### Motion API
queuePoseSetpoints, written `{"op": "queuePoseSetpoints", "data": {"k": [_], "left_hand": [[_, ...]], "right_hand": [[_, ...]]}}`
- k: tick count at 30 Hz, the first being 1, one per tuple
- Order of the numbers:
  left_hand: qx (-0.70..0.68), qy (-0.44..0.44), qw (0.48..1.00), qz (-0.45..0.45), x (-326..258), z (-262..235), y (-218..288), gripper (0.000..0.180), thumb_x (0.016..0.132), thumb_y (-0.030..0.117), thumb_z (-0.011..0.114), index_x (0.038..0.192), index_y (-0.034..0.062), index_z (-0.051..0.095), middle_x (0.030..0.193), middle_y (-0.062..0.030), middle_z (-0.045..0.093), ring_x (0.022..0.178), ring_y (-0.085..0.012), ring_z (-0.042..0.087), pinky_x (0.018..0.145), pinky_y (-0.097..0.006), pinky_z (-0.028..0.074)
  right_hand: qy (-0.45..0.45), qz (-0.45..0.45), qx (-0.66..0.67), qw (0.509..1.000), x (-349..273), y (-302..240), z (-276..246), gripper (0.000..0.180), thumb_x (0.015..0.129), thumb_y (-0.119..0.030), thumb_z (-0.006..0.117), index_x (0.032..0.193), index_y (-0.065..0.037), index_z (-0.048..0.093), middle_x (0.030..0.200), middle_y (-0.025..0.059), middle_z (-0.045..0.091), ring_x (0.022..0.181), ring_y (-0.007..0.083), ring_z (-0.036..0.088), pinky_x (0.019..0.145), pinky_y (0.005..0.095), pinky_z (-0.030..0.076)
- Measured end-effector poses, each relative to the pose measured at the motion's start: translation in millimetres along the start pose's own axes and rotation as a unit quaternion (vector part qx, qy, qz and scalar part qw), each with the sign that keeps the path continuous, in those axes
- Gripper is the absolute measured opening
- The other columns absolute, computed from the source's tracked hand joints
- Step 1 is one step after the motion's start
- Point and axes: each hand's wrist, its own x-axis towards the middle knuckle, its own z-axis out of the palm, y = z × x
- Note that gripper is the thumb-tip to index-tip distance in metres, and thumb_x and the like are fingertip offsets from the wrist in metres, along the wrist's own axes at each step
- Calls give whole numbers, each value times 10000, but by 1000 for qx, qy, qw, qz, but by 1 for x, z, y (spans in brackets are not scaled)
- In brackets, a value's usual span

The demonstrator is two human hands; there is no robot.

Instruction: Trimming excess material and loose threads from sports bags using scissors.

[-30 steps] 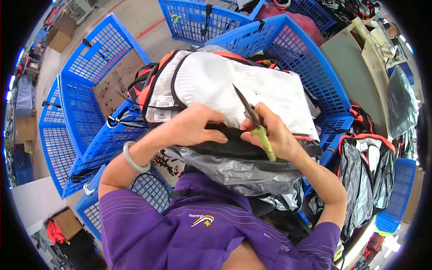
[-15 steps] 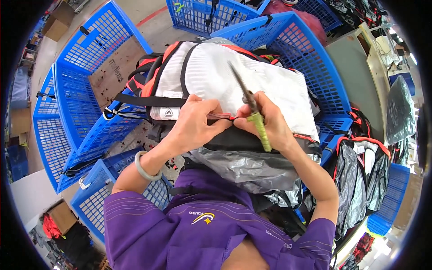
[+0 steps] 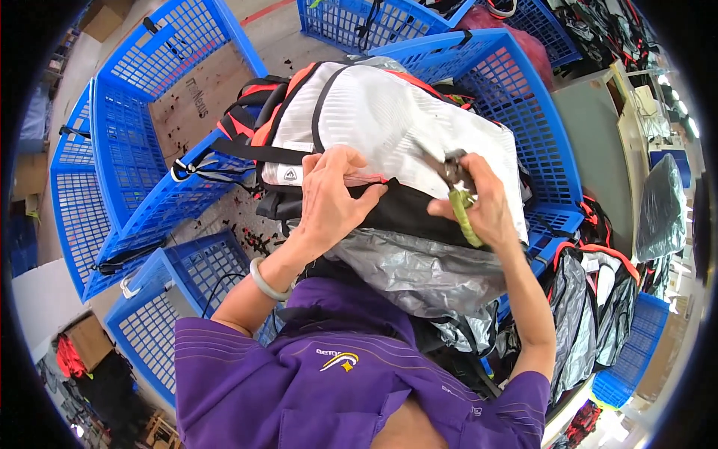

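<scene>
Left hand (image 3: 329, 196) pinching the red-trimmed seam of the white backpack (image 3: 389, 127) lying across the blue crate (image 3: 516, 97), right hand (image 3: 482, 206) clenched on green-handled snips (image 3: 458, 196) just right of it.

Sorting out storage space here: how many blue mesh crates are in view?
5, maybe more: one far left, one bottom left, one top centre, one under the white backpack, one bottom right. Another may sit at the top right, partly hidden.
</scene>
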Motion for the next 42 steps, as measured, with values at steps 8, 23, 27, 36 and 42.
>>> {"op": "queuePoseSetpoints", "data": {"k": [8,23,27,36,42], "left_hand": [[-1,-8,1000,-20,0,0,0,486,633,132,789,998,58,477,689,-36,608,700,-210,571,832,-334,335],[-49,-51,996,-48,3,-14,-7,513,642,127,788,1052,46,491,738,-52,627,833,-222,566,878,-350,327],[6,-105,991,87,12,-36,-22,549,643,152,805,1104,64,519,807,-41,622,917,-234,527,888,-366,329],[-3,-30,993,112,-1,-22,-29,604,619,125,822,1137,80,514,805,-51,615,894,-261,511,861,-378,366],[-38,-25,994,97,-3,-20,-32,622,604,94,823,1141,78,512,810,-52,615,885,-263,511,841,-375,384]], "right_hand": [[-140,-35,-133,981,-13,31,-12,625,574,-489,827,906,-32,559,864,86,571,813,271,569,688,366,464],[-156,-25,-74,985,-5,24,-10,568,571,-522,813,700,-25,571,642,101,561,629,304,573,567,376,438],[-164,59,-51,983,-11,29,-10,526,562,-450,850,707,-20,583,619,107,557,572,304,554,549,362,429],[-277,54,-94,955,4,28,2,693,578,-653,753,871,-51,576,916,69,597,920,250,579,713,372,476],[-253,-7,-93,963,18,19,6,655,579,-637,761,793,-52,559,802,71,592,807,264,593,659,374,464]]}}
